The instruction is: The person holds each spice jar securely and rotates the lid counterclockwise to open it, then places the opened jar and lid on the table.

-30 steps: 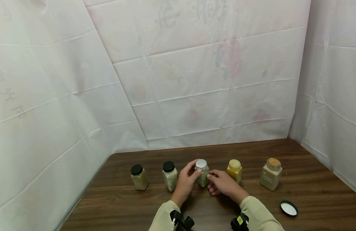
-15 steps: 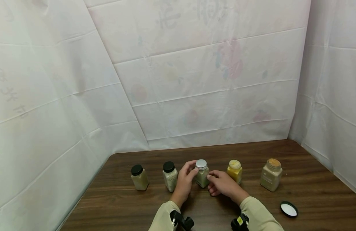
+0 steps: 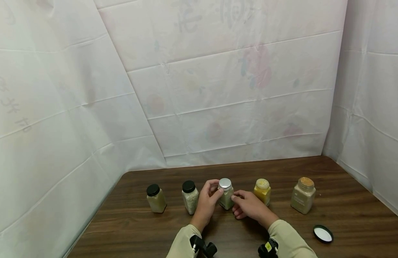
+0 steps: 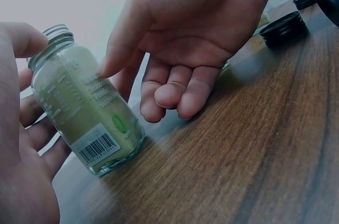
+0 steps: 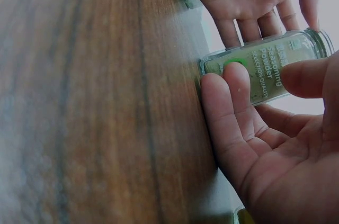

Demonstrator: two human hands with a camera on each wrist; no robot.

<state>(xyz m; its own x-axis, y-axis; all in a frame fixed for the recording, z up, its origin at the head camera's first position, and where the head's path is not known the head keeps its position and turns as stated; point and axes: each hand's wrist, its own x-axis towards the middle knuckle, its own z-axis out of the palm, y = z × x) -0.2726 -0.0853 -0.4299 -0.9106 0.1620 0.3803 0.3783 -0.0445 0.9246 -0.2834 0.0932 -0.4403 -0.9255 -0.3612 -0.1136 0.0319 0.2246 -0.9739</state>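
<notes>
In the head view, a seasoning powder jar [image 3: 226, 199] with a silver top stands upright on the wooden table, between both hands. My left hand [image 3: 206, 202] holds it from the left, thumb at the threaded neck and fingers behind the glass. From the right, my right hand [image 3: 249, 206] pinches the jar's side with thumb and index finger, its other fingers curled loosely near the table. Pale green powder fills the glass jar [image 4: 87, 102] in the left wrist view, where a barcode shows low on one face. Printed lettering faces the right wrist camera.
Left of the hands stand two black-capped jars [image 3: 156, 199] [image 3: 190, 197]. A yellow shaker jar [image 3: 262, 191] and a larger jar without a cap [image 3: 303, 195] stand to the right. A black lid [image 3: 323, 233] lies upturned at the front right. White cloth [image 3: 218, 89] hangs behind the table.
My left thumb lifted slightly away from the silver top, then came back close to the neck. The right hand and the jar have hardly moved.
</notes>
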